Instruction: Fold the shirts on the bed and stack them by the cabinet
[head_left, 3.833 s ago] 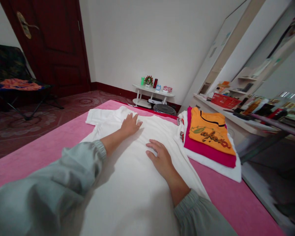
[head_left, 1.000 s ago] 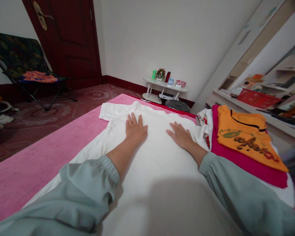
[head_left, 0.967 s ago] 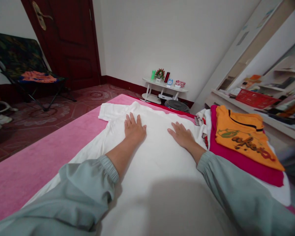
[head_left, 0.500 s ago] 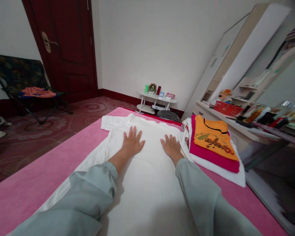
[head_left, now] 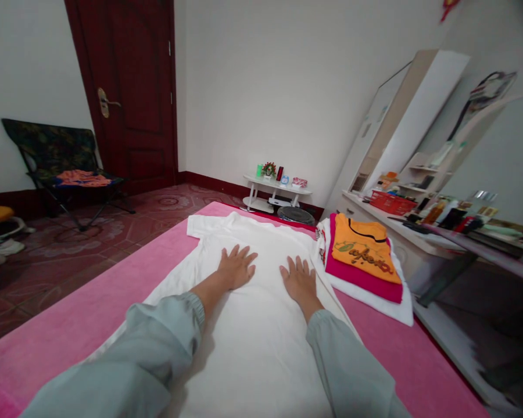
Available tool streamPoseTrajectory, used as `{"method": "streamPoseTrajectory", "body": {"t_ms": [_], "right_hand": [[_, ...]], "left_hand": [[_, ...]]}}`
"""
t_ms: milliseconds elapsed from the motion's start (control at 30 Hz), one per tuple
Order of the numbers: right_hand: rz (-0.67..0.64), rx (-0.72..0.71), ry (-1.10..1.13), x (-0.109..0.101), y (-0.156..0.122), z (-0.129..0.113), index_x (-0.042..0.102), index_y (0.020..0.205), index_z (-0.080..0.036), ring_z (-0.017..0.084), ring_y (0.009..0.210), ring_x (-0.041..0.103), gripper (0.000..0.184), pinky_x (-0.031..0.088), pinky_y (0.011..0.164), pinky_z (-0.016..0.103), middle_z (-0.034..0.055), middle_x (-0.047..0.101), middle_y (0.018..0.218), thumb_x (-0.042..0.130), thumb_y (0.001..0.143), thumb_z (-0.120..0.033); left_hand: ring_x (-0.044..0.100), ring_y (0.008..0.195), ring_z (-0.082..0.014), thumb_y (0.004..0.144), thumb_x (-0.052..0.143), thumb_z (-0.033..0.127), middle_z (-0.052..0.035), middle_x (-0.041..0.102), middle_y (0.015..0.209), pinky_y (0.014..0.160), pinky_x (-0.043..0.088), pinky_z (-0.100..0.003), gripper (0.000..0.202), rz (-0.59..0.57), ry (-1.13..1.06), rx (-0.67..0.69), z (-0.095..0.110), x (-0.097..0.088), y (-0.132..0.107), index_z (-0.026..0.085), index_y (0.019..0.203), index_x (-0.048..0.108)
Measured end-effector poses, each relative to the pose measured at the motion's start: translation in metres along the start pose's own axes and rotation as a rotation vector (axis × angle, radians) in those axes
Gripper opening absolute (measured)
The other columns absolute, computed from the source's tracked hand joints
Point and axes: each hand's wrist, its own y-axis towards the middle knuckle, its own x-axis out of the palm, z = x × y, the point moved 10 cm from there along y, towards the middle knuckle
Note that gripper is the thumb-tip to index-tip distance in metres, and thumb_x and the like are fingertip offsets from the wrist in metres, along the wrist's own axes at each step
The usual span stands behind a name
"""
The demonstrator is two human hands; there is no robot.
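Observation:
A white T-shirt (head_left: 261,337) lies spread out on the pink bed cover (head_left: 126,296), its collar end away from me and one short sleeve stretched to the left. My left hand (head_left: 237,267) rests flat on the upper left of the shirt, fingers spread. On the upper right of it lies my right hand (head_left: 300,283), palm down with the fingers apart. Neither hand grips the cloth. Just right of the shirt is a stack of folded clothes, with an orange T-shirt (head_left: 361,244) on top of magenta and white ones.
A dresser (head_left: 418,226) with a red basket (head_left: 392,202) and several bottles stands along the right. Beyond the bed is a low white table (head_left: 279,183). A folding chair (head_left: 61,151) holding orange cloth stands left, near the dark red door (head_left: 131,87).
My view has tilted up, so the room sits lower in the picture. Both hands stay flat on the shirt, drawn slightly closer to me.

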Motion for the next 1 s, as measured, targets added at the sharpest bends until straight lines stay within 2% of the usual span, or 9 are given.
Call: {"method": "streamPoseTrajectory", "body": {"t_ms": [133,200,433,533,633,767,833,900,1000], "right_hand": [[0.005,-0.005,0.009,-0.001,0.001,0.0,0.031,0.147,-0.024,0.031,0.143,0.018,0.061,0.017,0.111,0.053,0.0093,0.024,0.156,0.023,0.095,-0.053],[-0.011,-0.006,0.022,0.0,0.002,0.002,0.03,0.147,-0.025,0.03,0.143,0.018,0.061,0.017,0.111,0.052,0.0084,0.023,0.156,0.022,0.095,-0.054],[-0.037,-0.016,0.054,0.004,0.003,0.005,0.029,0.148,-0.026,0.03,0.143,0.015,0.061,0.015,0.112,0.051,0.0074,0.021,0.157,0.023,0.094,-0.055],[-0.026,-0.011,0.049,0.002,0.002,0.004,0.03,0.147,-0.026,0.031,0.143,0.016,0.061,0.015,0.112,0.052,0.0078,0.022,0.157,0.023,0.094,-0.054],[-0.019,-0.013,0.052,0.001,0.002,0.003,0.032,0.147,-0.025,0.031,0.143,0.016,0.06,0.016,0.111,0.053,0.008,0.023,0.156,0.024,0.094,-0.054],[-0.029,-0.007,0.063,0.002,0.003,0.004,0.031,0.147,-0.026,0.03,0.143,0.016,0.061,0.015,0.112,0.052,0.0071,0.023,0.156,0.023,0.094,-0.054],[-0.027,-0.015,0.061,0.003,0.004,0.004,0.031,0.147,-0.026,0.03,0.143,0.016,0.061,0.016,0.112,0.052,0.0066,0.023,0.156,0.023,0.094,-0.055],[-0.02,-0.027,0.059,0.003,0.004,0.005,0.032,0.147,-0.026,0.03,0.143,0.017,0.06,0.017,0.111,0.052,0.0066,0.024,0.156,0.023,0.094,-0.055],[-0.015,-0.03,0.056,0.004,0.004,0.006,0.032,0.146,-0.026,0.03,0.143,0.018,0.06,0.018,0.111,0.051,0.0067,0.024,0.156,0.023,0.094,-0.055]], "left_hand": [[0.038,0.133,-0.0215,0.09,0.035,0.028,0.0002,0.042,0.147,0.108,0.03,-0.043,0.049,0.0,-0.027,0.343,0.039,-0.008,0.008,0.035,0.137,0.046],[0.044,0.127,-0.0184,0.09,0.036,0.03,-0.0012,0.048,0.142,0.107,0.032,-0.037,0.046,-0.002,-0.037,0.375,0.041,-0.008,0.014,0.033,0.135,0.048],[0.028,0.138,-0.0305,0.094,0.026,0.053,-0.0065,0.031,0.153,0.107,0.019,-0.06,0.054,-0.055,0.078,-0.222,-0.078,0.004,0.044,0.032,0.142,0.039],[0.027,0.138,-0.0352,0.094,0.026,0.047,-0.0134,0.031,0.152,0.105,0.02,-0.063,0.054,-0.059,0.095,-0.321,-0.096,0.003,0.049,0.026,0.142,0.039],[0.028,0.137,-0.0379,0.095,0.028,0.037,-0.0178,0.035,0.149,0.103,0.022,-0.065,0.05,-0.031,0.084,-0.296,-0.065,0.001,0.046,0.02,0.137,0.046],[0.02,0.143,-0.0247,0.094,0.03,0.052,-0.0005,0.027,0.156,0.112,0.02,-0.049,0.051,-0.069,0.018,0.023,0.016,0.016,0.034,0.037,0.142,0.039],[0.018,0.144,-0.0228,0.093,0.026,0.06,0.0028,0.023,0.157,0.114,0.017,-0.046,0.055,-0.089,-0.024,0.112,0.027,0.021,0.027,0.04,0.144,0.032],[0.019,0.144,-0.0231,0.093,0.024,0.061,0.0015,0.022,0.157,0.115,0.017,-0.046,0.057,-0.099,-0.033,0.086,0.007,0.021,0.023,0.038,0.145,0.032],[0.021,0.143,-0.0233,0.096,0.024,0.053,-0.0016,0.025,0.156,0.115,0.019,-0.044,0.053,-0.102,0.022,-0.05,-0.052,0.011,0.014,0.033,0.145,0.034]]}}
